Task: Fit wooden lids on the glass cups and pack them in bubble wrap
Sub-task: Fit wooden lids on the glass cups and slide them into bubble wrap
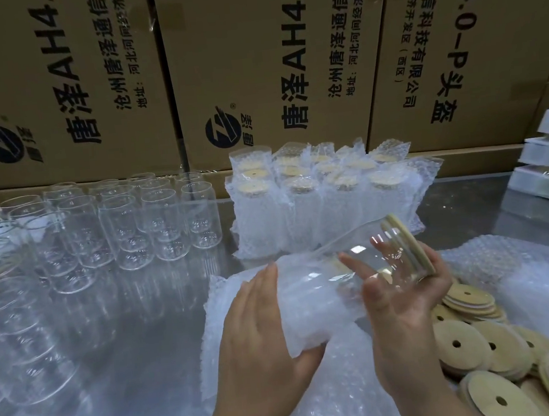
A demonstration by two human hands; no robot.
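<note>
While the left hand (261,329) grips the bubble-wrap pouch (313,308), the right hand (406,299) clasps the lidded glass cup (382,258), base-first at the pouch mouth, above the bench (129,356). Step: bagging. Next, likely: push cup fully in, keeping wooden lid (409,245) seated.

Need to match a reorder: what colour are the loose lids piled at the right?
The loose lids are pale tan wood; head view.
</note>
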